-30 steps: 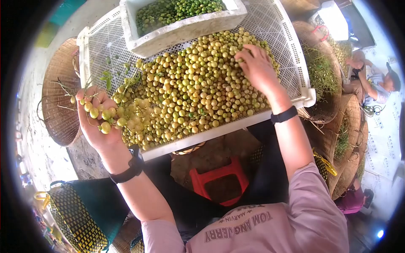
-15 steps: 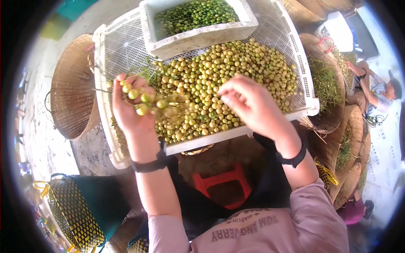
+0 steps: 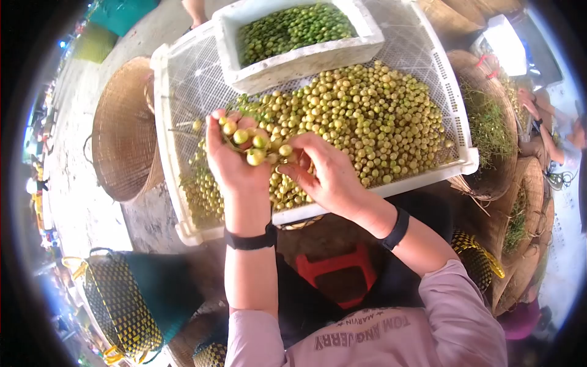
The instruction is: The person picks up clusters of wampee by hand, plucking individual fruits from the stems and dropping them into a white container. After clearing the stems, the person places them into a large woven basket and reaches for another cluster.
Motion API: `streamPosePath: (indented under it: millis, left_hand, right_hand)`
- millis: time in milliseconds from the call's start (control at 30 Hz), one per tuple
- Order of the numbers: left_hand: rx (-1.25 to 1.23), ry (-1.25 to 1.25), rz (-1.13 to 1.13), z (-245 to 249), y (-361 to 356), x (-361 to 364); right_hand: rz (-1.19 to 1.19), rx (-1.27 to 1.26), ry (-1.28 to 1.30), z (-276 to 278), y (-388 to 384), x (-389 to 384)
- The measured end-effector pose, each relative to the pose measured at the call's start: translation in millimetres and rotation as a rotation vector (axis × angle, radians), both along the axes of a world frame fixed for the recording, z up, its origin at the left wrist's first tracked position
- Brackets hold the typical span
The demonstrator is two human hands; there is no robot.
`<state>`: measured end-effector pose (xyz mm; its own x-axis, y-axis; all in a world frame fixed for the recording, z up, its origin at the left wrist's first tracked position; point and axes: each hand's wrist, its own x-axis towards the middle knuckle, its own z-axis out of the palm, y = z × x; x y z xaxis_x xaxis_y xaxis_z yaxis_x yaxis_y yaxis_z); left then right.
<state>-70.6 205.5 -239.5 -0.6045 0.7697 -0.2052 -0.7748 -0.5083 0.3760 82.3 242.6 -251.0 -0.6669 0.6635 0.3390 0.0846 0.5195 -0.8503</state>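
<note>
My left hand (image 3: 239,177) is palm up, fingers curled round a stemmed bunch of round yellow-green fruits (image 3: 257,142). Thin stalks stick out to the left of it. My right hand (image 3: 333,177) meets the bunch from the right, thumb and forefinger closed at a fruit (image 3: 285,150) on its edge; the exact grip is partly hidden. Below both hands, a heap of the same loose fruits (image 3: 373,116) covers much of a white mesh tray (image 3: 468,160).
A white foam box (image 3: 299,64) of smaller green fruits stands on the tray's far side. Woven baskets flank the tray, one at left (image 3: 125,131) and one with stalks at right (image 3: 486,125). A red stool (image 3: 339,264) is under the near edge. Another person (image 3: 559,137) sits at far right.
My right hand has come down and left to the bunch, its fingers closing there. My left hand, still holding the bunch, appears further right as the whole view shifts slightly.
</note>
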Motion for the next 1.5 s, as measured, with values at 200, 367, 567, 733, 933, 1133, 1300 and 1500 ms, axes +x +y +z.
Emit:
streamPosePath:
  millis: [200, 367, 567, 733, 933, 1133, 1300, 1500]
  left_hand:
    - [0.161, -0.055, -0.150, -8.8, 0.7, -15.2]
    - [0.147, -0.044, -0.116, -5.1, 2.9, -12.0]
    - [0.224, -0.073, -0.136, -14.1, 4.6, -23.5]
    - [0.340, -0.075, -0.179, -11.5, 11.6, -14.7]
    - [0.396, -0.160, -0.235, -1.9, 17.5, 4.7]
    - [0.463, -0.319, -0.268, -0.5, 14.5, -1.7]
    - [0.453, -0.329, -0.192, 4.0, 8.5, -12.9]
    - [0.503, -0.323, -0.244, -0.9, 10.7, -14.4]
  right_hand:
    - [0.155, -0.409, 0.114, 3.0, 13.8, 7.2]
    - [0.395, -0.792, 0.215, 5.7, 24.5, 21.7]
    - [0.290, -1.040, 0.373, -0.4, 47.4, 43.0]
    - [0.086, -0.904, 0.160, -1.7, 55.9, 52.9]
    - [0.038, -0.282, 0.009, 1.9, 43.4, 40.5]
    - [0.168, -0.446, 0.159, -9.0, 38.8, 31.8]
    - [0.223, -1.227, 0.412, -6.8, 47.0, 35.8]
    - [0.179, -0.707, 0.052, -6.3, 34.4, 30.8]
